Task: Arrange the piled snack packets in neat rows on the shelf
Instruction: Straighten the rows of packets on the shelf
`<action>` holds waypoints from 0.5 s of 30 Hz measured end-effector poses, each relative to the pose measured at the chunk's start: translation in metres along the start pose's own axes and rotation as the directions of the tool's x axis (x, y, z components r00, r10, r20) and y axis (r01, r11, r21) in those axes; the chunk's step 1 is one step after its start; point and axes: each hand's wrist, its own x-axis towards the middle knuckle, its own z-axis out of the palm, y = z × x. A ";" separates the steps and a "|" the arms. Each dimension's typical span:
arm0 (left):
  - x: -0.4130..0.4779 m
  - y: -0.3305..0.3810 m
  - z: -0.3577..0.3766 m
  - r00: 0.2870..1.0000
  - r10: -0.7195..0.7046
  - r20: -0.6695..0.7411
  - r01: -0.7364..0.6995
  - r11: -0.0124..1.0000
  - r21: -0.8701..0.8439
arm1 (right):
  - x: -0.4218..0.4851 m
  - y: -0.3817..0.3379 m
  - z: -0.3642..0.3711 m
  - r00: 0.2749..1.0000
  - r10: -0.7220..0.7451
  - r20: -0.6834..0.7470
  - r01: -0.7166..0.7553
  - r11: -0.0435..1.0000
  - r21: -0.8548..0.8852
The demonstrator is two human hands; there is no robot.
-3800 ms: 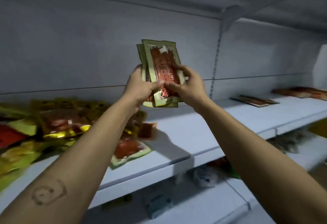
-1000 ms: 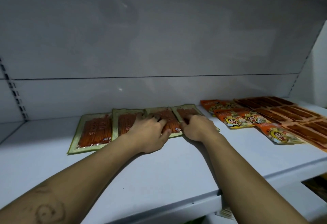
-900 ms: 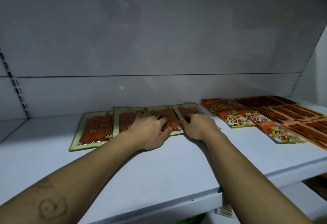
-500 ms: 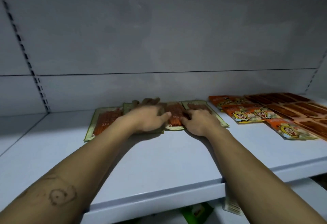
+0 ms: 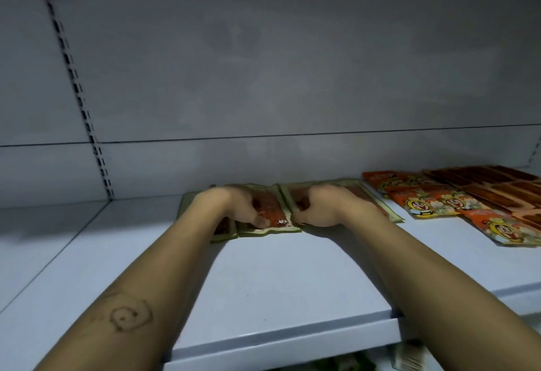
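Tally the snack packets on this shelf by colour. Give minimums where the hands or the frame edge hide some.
Green-edged packets: at least 3, partly under the left hand and right hand
Orange cartoon-face packets: at least 4
Dark red-brown packets: at least 5, cut off at the frame edge
Total: at least 12

Single head-worn wide-angle view, close in at shelf (image 5: 278, 283) height, faces forward and slightly down across it; back panel (image 5: 292, 63) fills the upper half.
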 end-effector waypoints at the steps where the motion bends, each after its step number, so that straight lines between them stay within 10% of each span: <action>1: 0.001 -0.001 0.003 1.000 0.026 -0.016 -0.026 0.999 -0.028 | -0.002 0.001 0.003 1.000 0.013 -0.026 -0.013 1.000 0.014; 15: -0.005 -0.018 0.011 0.965 -0.016 -0.261 -0.033 0.983 -0.183 | -0.016 0.006 0.019 0.992 -0.028 -0.126 0.040 0.995 0.091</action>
